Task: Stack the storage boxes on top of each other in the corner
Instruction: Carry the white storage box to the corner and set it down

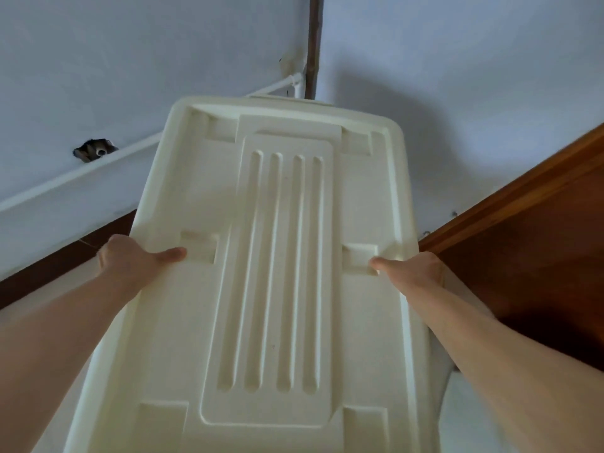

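Note:
A large cream plastic storage box [277,256] fills the middle of the view, its ribbed lid facing me and its far end close to the room corner. My left hand [130,259] grips the lid's left edge, thumb lying on top. My right hand [408,273] grips the right edge the same way. The box body and anything under it are hidden by the lid; a second pale edge [287,99] shows just beyond its far rim.
Two pale blue walls meet at a corner with a brown vertical strip [314,44] and white pipes [277,88]. A wall hole [94,150] is at the left. A dark skirting [65,256] runs along the left wall. Wooden furniture [539,240] stands close on the right.

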Motion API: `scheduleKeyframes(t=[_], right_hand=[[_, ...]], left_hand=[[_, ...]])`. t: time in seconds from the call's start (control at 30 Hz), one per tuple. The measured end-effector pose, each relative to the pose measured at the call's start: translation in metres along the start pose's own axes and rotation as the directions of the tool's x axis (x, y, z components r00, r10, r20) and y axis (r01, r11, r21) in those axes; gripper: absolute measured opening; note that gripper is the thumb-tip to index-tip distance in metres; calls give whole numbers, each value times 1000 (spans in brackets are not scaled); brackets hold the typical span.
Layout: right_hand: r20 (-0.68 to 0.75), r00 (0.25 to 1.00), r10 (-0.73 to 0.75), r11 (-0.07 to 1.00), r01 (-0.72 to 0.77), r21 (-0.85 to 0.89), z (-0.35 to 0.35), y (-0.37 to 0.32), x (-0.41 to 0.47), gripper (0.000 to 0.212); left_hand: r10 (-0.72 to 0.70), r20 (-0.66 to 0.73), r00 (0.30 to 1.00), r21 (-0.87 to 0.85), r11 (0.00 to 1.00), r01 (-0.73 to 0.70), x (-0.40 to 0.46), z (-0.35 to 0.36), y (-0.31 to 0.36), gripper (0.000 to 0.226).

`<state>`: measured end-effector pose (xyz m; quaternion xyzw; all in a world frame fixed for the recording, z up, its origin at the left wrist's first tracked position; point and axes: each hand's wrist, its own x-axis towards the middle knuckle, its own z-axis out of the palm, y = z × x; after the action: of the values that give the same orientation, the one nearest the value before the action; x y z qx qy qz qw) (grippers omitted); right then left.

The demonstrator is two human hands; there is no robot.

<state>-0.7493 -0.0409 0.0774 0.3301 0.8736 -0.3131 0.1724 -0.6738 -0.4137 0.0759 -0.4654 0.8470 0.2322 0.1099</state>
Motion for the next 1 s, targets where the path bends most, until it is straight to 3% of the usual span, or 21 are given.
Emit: scheduleKeyframes(t=[0.1,0.33,0.57,1.0], right_hand=[[-8,999,40,999,-40,-11,12,-14,9,57],[-47,987,153,988,-152,24,58,-33,21,84],[-32,944,329,943,-327,55,109,-31,27,85],[-11,901,433,900,-432,59,183,-15,32,87]], left_hand=[[53,19,998,7,999,-53,32,1,12,95],[187,49,981,50,981,-189,110,10,47,87],[317,117,941,153,931,-332,175,27,72,88],[435,172,884,209,861,-464,248,70,77,75]])
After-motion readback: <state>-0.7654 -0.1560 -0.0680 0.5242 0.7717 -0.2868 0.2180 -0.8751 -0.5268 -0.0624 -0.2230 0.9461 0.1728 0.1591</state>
